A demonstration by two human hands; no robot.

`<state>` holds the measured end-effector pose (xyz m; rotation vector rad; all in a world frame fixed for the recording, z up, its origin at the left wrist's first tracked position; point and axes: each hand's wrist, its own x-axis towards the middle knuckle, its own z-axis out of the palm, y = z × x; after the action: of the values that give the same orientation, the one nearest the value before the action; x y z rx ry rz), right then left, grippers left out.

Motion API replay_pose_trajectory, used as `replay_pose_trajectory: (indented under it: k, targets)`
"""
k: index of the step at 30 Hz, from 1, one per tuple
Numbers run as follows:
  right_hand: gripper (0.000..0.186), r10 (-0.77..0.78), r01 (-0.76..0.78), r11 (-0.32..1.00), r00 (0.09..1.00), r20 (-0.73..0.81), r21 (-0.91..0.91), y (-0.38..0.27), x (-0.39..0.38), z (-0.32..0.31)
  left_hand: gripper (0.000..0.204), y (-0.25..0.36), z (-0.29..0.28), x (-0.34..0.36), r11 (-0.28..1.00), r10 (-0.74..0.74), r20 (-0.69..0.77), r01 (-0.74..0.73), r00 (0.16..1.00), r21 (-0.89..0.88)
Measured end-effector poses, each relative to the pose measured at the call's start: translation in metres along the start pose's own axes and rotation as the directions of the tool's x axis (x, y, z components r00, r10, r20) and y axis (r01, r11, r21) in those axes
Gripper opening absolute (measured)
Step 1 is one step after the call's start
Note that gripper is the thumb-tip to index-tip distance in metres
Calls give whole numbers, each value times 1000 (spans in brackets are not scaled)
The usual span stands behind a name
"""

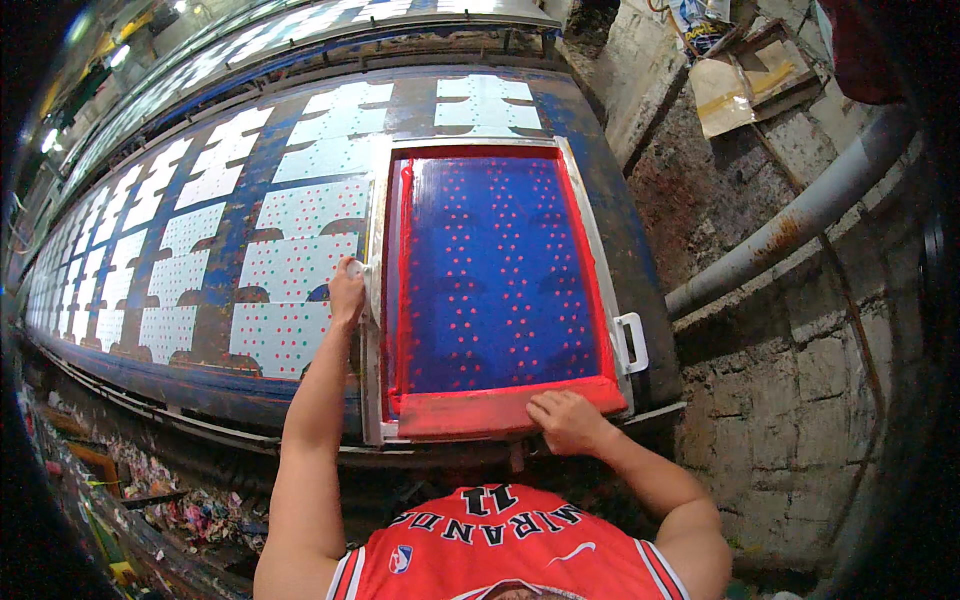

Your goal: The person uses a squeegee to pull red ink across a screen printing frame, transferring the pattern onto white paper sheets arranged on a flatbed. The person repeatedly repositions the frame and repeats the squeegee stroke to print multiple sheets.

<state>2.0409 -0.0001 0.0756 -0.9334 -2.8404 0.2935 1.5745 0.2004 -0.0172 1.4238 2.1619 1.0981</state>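
A screen-printing frame (378,215) with pale edges lies on the long table before me. Its blue mesh (490,270) has rows of small red dots and is bordered by red ink. My left hand (347,292) is closed around the handle (360,269) on the frame's left side. Along the near end of the mesh lies a wide, red-coated squeegee (465,414). My right hand (572,422) grips it near its right end, fingers curled over the top edge. What my right thumb does is hidden.
Rows of pale cut pieces (295,268) cover the table (215,300) to the left, many with red and green dots. A second white handle (631,342) sticks out on the frame's right. Beyond it are a thick grey pipe (800,225) and a block wall (775,420).
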Motion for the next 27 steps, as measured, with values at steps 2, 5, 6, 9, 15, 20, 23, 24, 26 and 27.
replay_pose_trajectory:
  k: [2, 5, 6, 9, 15, 20, 23, 24, 26, 27]
  targets:
    - [36, 147, -146, 989, 989, -14, 26, -3, 11, -2, 44, -3, 1, 2, 999, 39, -7, -39, 999, 36]
    - [36, 370, -370, 929, 929, 27, 17, -13, 39, 3, 43, -6, 3, 1, 997, 71, -21, -71, 997, 22]
    - [39, 396, -396, 918, 918, 28, 5, -17, 45, 4, 43, -5, 2, 0, 998, 69, -17, -68, 998, 13]
    - [33, 404, -404, 914, 915, 8, 32, -18, 56, 4, 44, -2, 1, 0, 999, 51, -15, -51, 999, -5]
    - [24, 381, -381, 924, 924, 16, 35, -17, 42, -2, 45, 2, -3, -3, 999, 35, 8, -35, 999, 29]
    - [20, 324, -324, 946, 945, -30, 26, -32, 21, 8, 46, 0, 0, -2, 999, 5, 40, -7, 999, 52]
    - [34, 297, -303, 952, 950, -98, -42, -33, 22, 19, 48, -2, 2, -2, 999, 8, 17, -8, 1000, 34]
    - [34, 295, -305, 951, 945, -141, -53, -27, 27, 22, 48, -1, 2, -1, 999, -9, 15, 8, 1000, 38]
    - [34, 328, -345, 935, 930, -165, -82, -14, 41, 27, 48, -1, 2, -1, 998, -30, 16, 29, 999, 50]
    - [30, 308, -326, 943, 932, -192, -72, -3, 49, 27, 48, -1, 2, -2, 998, -35, 21, 33, 999, 56]
